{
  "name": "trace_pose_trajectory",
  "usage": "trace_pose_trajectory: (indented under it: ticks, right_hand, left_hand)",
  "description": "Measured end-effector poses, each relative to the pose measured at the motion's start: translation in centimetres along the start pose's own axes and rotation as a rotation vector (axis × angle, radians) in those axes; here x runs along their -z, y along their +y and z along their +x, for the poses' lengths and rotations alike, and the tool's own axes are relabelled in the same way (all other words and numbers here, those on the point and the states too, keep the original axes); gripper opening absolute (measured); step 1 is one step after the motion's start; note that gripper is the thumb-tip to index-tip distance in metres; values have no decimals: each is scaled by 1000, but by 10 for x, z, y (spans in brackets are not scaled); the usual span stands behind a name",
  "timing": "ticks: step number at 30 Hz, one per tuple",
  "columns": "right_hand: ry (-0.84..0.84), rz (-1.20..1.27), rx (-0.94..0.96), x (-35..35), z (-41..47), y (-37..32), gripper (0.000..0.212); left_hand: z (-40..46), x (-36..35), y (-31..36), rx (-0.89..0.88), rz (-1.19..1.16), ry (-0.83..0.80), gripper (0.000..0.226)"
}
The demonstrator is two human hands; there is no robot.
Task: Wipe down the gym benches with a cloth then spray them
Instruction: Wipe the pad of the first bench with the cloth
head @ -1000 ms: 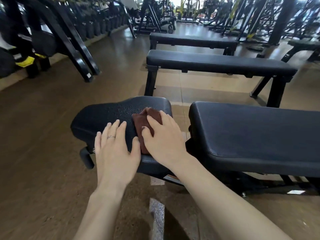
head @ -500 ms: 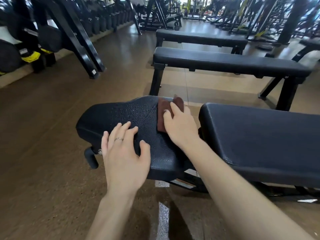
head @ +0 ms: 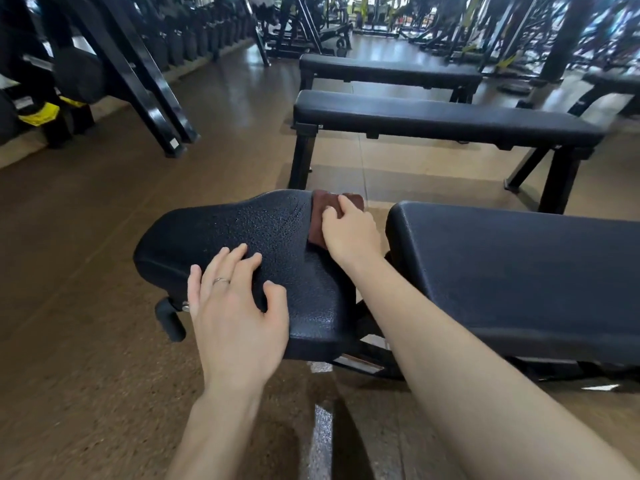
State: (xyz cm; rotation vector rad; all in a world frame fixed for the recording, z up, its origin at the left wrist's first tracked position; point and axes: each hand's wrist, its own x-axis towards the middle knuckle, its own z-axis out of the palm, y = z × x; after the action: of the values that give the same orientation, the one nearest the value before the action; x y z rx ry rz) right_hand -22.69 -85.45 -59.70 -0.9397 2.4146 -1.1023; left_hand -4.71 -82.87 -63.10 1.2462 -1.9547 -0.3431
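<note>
Right hand (head: 349, 233) presses the brown cloth (head: 320, 216) flat at the seat pad (head: 242, 230)'s far edge, left hand (head: 235, 306) spread bracing the near side, so firm overlapping passes should clear those droplets evenly.

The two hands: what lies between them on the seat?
In the head view, only bare, droplet-speckled seat pad lies between the left hand and the right hand pressing the cloth.
</note>
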Motion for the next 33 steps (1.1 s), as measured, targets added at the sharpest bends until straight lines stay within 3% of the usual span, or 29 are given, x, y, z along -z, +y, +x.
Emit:
trace_pose_trajectory:
  ticks: [4, 8, 11, 16, 26, 33]
  right_hand:
    - [-4, 12, -10, 8, -61, 11, 53]
    - [24, 51, 146, 7, -133, 22, 52]
    - [39, 11, 162, 9, -110, 20, 48]
    - [20, -25, -3, 5, -32, 0, 50]
    - [42, 23, 191, 11, -136, 26, 49]
    - [-21, -22, 24, 8, -19, 3, 47]
  left_hand:
    - [-2, 1, 1, -2, 13, 7, 52]
    - [-3, 1, 2, -2, 37, 9, 54]
    - [-2, 1, 2, -12, 38, -7, 54]
    - [-2, 2, 0, -11, 58, -14, 55]
    - [-3, 1, 3, -12, 61, -14, 56]
    - [-4, 0, -2, -32, 27, 1, 61]
